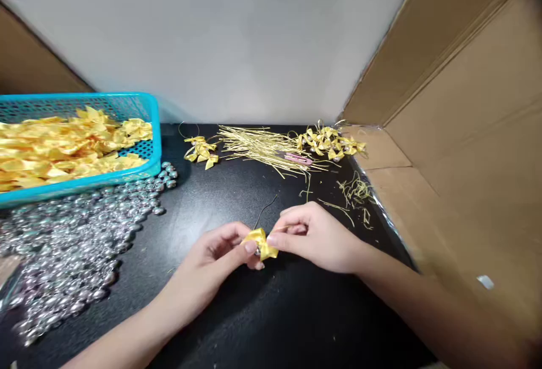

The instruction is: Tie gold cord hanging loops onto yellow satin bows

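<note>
A yellow satin ribbon bow [266, 247] is pinched between the thumb and fingers of my left hand [226, 250], over the black table. Beside my left thumb a small silvery bead [257, 251] shows against the bow, partly hidden. My right hand [311, 236] is closed at the bow's right side, its thumb and forefinger pinching a thin gold cord [284, 227]. From the top of the bow a dark-looking cord end [265, 210] sticks up and bends right.
A turquoise basket [157, 132] of yellow bows stands at left, behind many loose silver beads [80, 245]. Gold cords [258, 146] lie at the back, with a pink clip [297, 158] and beaded bows [328, 142]. Cord scraps [355, 189] lie near the cardboard wall [466, 104] at right.
</note>
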`<state>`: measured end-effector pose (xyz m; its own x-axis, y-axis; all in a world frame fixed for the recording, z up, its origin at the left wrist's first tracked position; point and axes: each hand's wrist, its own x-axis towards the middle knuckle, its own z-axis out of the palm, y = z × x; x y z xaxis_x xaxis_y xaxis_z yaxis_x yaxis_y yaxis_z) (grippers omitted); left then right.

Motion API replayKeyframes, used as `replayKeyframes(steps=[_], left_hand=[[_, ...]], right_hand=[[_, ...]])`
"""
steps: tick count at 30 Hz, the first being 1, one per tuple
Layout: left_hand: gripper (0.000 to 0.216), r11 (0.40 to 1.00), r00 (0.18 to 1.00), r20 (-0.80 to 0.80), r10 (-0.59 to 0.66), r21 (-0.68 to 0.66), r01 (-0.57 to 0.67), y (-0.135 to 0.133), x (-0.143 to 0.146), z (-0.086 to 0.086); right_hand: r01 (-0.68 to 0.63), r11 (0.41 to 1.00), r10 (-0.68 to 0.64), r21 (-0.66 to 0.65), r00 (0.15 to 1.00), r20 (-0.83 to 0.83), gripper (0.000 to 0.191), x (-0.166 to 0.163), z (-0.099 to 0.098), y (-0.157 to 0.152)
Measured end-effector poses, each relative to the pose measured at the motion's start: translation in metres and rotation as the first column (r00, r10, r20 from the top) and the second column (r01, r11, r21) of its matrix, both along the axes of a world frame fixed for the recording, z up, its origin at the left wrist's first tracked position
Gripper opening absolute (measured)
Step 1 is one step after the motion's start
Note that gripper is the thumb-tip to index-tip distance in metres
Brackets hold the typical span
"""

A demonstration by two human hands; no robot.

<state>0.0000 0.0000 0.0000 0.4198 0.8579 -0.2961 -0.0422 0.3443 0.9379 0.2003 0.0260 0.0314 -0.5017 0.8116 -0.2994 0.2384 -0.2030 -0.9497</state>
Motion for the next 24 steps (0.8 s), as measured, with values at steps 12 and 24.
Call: replayKeyframes(steps=[12, 24], left_hand=[[0.022, 0.998, 0.997, 0.079, 0.005, -0.058, -0.001, -0.001, 0.001, 0.004], [0.007, 0.929, 0.991, 0.004, 0.137, 0.347, -0.130, -0.001, -0.003, 0.009]], right_hand=[[-0.021, 1.000, 0.021, 0.000, 1.000, -0.010, 0.023, 0.002, 0.001, 0.002], [-0.165, 0.268, 0.062, 0.949, 0.986, 0.153, 0.024, 0.011, -0.006, 0.007]])
